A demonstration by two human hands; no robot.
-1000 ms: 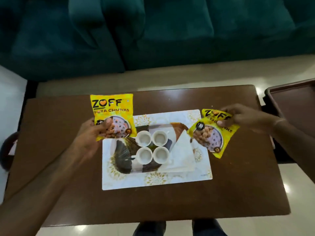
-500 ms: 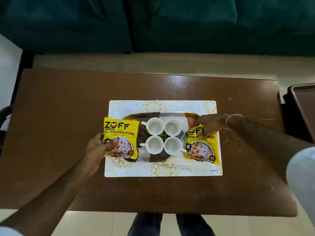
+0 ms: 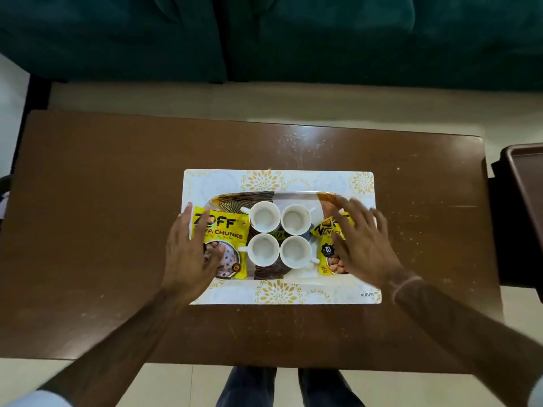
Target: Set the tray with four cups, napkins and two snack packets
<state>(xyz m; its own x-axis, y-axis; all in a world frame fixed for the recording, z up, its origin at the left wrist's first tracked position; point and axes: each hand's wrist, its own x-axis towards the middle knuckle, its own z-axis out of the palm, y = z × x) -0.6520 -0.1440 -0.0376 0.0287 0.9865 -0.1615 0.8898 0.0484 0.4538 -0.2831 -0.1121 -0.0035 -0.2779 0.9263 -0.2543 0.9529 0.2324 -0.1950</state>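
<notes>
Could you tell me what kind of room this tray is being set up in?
Most likely a home living room. A dark green sofa stands just behind a low brown wooden table, and the floor between them is pale tile.

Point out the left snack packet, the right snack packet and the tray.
left snack packet (image 3: 226, 227): head view, printed front near the top.
right snack packet (image 3: 324, 230): head view, uncovered upper left corner.
tray (image 3: 296, 195): head view, far rim.

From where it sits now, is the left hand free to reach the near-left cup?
Probably yes. The left hand rests on the left snack packet right beside the near-left cup, with nothing between them but the packet's edge.
</notes>
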